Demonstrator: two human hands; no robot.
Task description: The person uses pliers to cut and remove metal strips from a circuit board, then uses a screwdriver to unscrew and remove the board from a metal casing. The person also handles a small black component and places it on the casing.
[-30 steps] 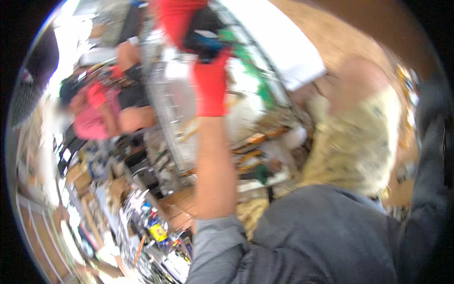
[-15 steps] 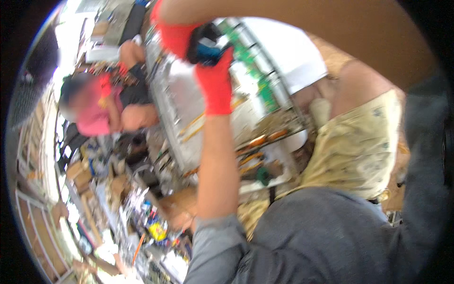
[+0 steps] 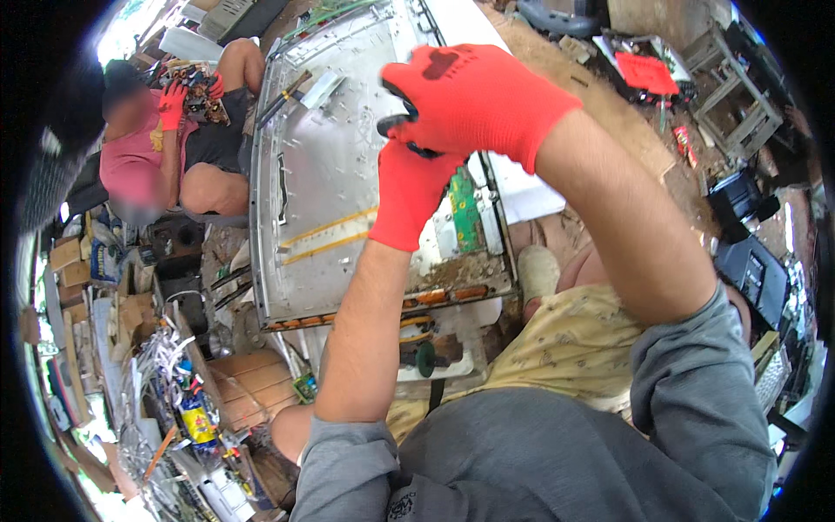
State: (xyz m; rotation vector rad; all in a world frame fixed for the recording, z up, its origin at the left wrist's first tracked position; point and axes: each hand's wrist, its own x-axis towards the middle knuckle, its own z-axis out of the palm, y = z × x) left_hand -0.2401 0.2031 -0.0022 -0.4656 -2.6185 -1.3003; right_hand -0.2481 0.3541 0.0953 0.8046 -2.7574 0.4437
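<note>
Lying beneath the left grip [image 3: 415,191] is a metal panel [image 3: 344,187].

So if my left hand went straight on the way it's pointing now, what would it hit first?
Your right hand: it lies directly ahead of your left hand, over the large flat panel. They overlap in this view and may be touching; depth is unclear.

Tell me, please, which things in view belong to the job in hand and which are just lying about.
Likely part of the job:
- left hand and right hand, red-gloved, together above the panel
- large metal panel
- green circuit board on it

Apparently just lying about:
- red flat piece, upper right
- yellow-and-blue packet, lower left
- brown cardboard, lower left
</note>
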